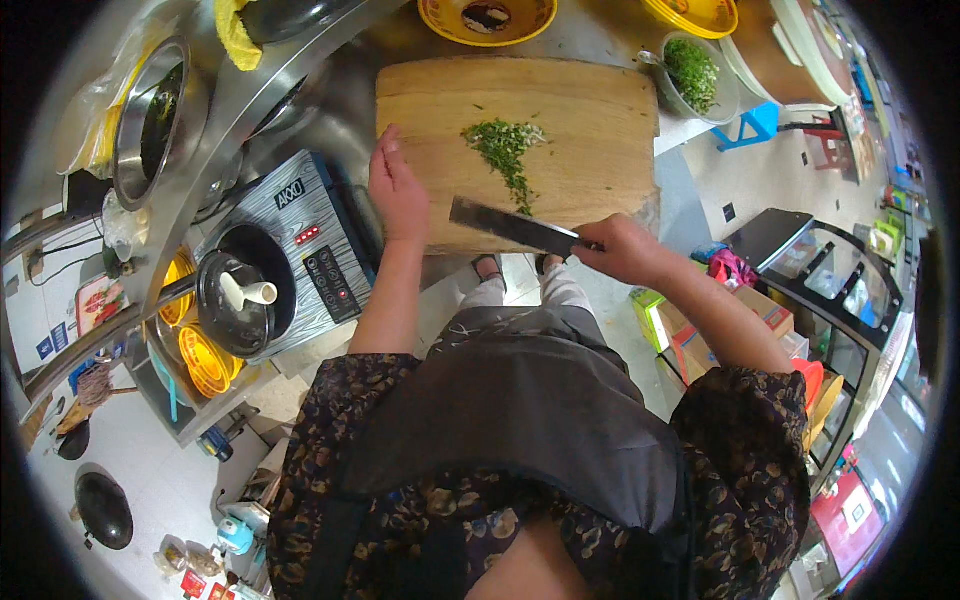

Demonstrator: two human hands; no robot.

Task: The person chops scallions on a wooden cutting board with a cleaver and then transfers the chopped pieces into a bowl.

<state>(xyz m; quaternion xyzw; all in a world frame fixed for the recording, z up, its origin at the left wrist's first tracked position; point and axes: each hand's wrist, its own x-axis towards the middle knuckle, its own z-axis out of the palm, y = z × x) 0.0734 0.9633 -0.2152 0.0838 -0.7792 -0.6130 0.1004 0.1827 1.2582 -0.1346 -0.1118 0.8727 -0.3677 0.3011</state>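
Observation:
A thick wooden cutting board lies before me, with a loose heap of chopped green onion trailing towards its near edge. My right hand grips the handle of a cleaver. Its dark blade points left across the near part of the board, just short of the heap's tail. At the board's left edge is my left hand, fingers together and pointing away from me. Part of that hand faces away, so whether it clasps the edge or only rests against it is unclear.
Left of the board stands an AKXO induction cooker with a lidded dark pot. A plastic tub of chopped greens sits at the board's far right corner. Beyond the board is a yellow bowl with dark sauce. A steel basin is farther left.

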